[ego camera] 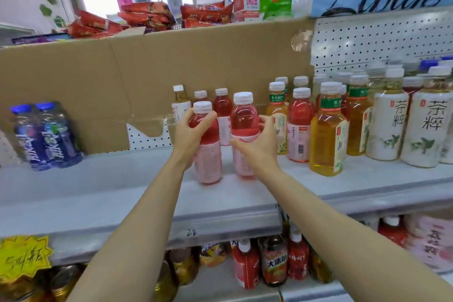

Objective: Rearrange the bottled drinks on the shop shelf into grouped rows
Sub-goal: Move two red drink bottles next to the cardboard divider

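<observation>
Your left hand (188, 133) is wrapped around the shoulder of a red plastic drink bottle with a white cap and pink label (207, 144), standing on the grey metal shelf (122, 191) well right of the shrink-wrapped pack of blue bottles (46, 135). Your right hand (255, 144) clasps a matching paler pink bottle (244, 130) just right of the first, fingers curled behind it. Keep both upright and grip below the caps. Slide them back together toward the red bottles behind, labels facing you, clear of the amber tea bottle (327, 140) further right.
</observation>
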